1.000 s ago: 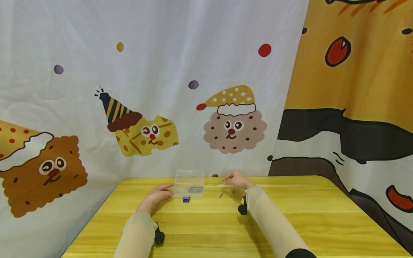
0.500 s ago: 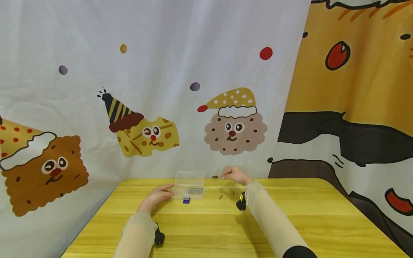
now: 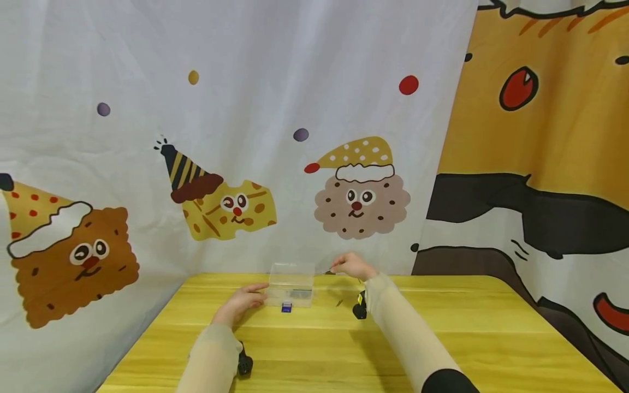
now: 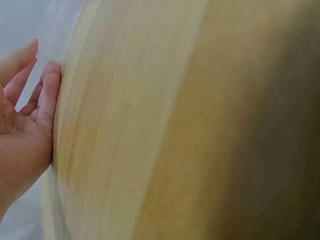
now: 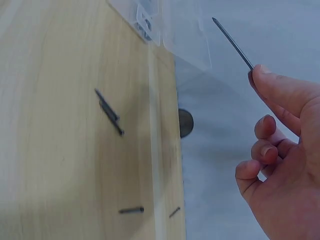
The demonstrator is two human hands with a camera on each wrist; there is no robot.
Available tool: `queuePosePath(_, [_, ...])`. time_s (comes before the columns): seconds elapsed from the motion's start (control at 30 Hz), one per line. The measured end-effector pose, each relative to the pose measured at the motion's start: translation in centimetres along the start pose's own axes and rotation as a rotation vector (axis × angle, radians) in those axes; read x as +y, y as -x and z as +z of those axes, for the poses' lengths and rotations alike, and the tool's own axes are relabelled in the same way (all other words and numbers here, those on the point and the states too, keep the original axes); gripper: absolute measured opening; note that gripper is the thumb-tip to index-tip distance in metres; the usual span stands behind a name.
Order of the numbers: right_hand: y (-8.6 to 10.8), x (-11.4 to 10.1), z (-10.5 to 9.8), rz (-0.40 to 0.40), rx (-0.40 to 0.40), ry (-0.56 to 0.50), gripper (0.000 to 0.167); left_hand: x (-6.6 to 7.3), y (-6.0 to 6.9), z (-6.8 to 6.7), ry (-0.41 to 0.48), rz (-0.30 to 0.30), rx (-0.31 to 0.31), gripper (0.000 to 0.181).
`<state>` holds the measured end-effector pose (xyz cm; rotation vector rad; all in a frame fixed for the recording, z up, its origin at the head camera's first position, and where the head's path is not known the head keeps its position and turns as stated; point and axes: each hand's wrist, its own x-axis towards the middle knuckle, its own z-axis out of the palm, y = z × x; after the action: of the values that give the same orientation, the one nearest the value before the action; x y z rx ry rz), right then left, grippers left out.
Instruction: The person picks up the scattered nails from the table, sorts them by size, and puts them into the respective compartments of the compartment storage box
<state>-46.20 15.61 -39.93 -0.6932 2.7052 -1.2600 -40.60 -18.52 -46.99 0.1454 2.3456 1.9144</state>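
Observation:
A clear plastic box [image 3: 275,298] stands near the table's back edge, its hinged lid [image 3: 292,270] raised. Several dark thin pieces lie inside, too small to make out. My left hand [image 3: 243,302] rests at the box's left side, the fingers [image 4: 49,92] fairly straight and touching its edge in the left wrist view. Between thumb and forefinger, my right hand [image 5: 290,125] pinches a long grey nail [image 5: 232,42]. Its point is directed toward the box, and hand and nail are raised above the table, right of the box.
Loose nails [image 5: 111,115] lie on the wooden table [image 3: 314,349] right of the box, with another nail [image 5: 131,210] and a small nail [image 5: 175,212] apart. A blue tab [image 3: 286,307] shows at the box's front. A patterned curtain [image 3: 245,109] hangs behind the table.
My right hand has moved slightly left, bringing the nail closer to the box's lid. The left hand stays at the box's side. The head view has shifted slightly.

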Motion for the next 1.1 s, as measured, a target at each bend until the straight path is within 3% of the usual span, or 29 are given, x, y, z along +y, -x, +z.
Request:
queuePosePath(0.5, [-1.7,-1.0,2.1,-0.025,0.016,-0.016,0.020,-0.1,-0.3,0.0,0.020,0.025,-0.011,0.046])
queuePosePath(0.87, [-2.3,-1.3,3.7,-0.147,0.026,0.011,0.008,-0.6,-0.5,-0.1,0.018,0.039,-0.011,0.046])
queuePosePath(1.1, [-2.9,-1.4,5.0,-0.111,0.041,0.038,0.008,-0.5,-0.5,-0.2,0.006,0.044,-0.024,0.047])
